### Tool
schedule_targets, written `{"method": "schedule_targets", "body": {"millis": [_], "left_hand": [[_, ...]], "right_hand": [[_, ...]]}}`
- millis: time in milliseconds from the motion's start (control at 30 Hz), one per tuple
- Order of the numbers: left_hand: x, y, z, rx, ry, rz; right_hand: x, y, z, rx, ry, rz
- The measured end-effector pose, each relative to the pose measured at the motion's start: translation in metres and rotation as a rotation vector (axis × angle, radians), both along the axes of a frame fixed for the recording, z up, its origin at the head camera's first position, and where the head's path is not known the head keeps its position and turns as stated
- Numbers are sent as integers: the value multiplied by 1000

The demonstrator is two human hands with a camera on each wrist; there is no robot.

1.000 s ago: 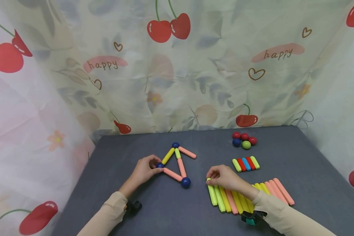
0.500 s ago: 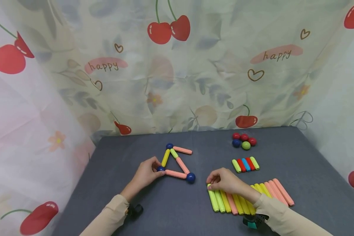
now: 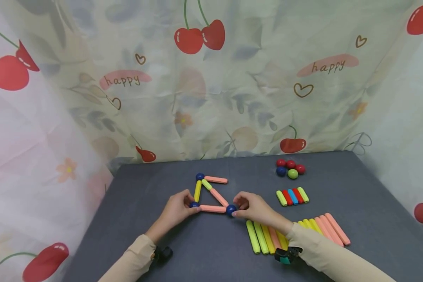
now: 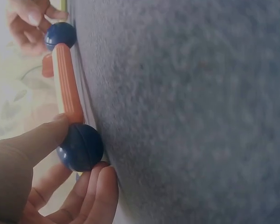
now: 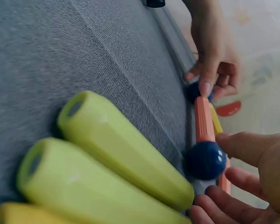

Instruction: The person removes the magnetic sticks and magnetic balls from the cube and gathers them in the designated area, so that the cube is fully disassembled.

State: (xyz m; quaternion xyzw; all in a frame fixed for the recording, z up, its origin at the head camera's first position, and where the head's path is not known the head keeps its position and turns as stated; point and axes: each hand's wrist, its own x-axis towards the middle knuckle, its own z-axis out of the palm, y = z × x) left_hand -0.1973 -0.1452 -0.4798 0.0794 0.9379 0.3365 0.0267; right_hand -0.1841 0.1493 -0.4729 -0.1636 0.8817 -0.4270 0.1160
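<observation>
My left hand (image 3: 176,210) pinches a blue ball (image 4: 81,147) at the near-left corner of a flat triangle of magnetic rods and balls. At the near-right corner, my right hand (image 3: 256,208) has its thumb and fingers around another blue ball (image 5: 205,160). A pink rod (image 3: 213,209) joins those two balls. A yellow rod (image 3: 197,190) runs from the left ball to the far blue ball (image 3: 199,177). The slanting side is a short light-green rod (image 3: 206,185) plus a pink rod (image 3: 219,197). Another pink rod (image 3: 216,179) sticks out rightward from the far ball.
Right of the triangle lies a row of long light-green (image 3: 253,237), yellow and pink rods, partly under my right forearm. Behind it are several short coloured rods (image 3: 292,197). Red, blue and green balls (image 3: 290,169) cluster farther back, before a printed curtain (image 3: 215,98).
My right hand has moved left from the light-green rods to the near-right blue ball. The triangle has turned anticlockwise, its near-right corner shifting right, with my left hand still on its ball.
</observation>
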Motion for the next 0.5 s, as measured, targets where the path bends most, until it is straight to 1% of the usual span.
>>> {"method": "schedule_targets", "body": {"millis": [167,300,367,500], "left_hand": [[0,1,0,6,-34,-17],[-2,-1,1,37,-68,-32],[-3,-2,1,56,-81,-47],[-5,-4,0,103,-80,-91]], "right_hand": [[-5,-13,-1,59,23,-2],[-6,-19,1,81,46,-6],[-7,-20,2,100,69,-9],[-10,-21,2,134,106,1]]}}
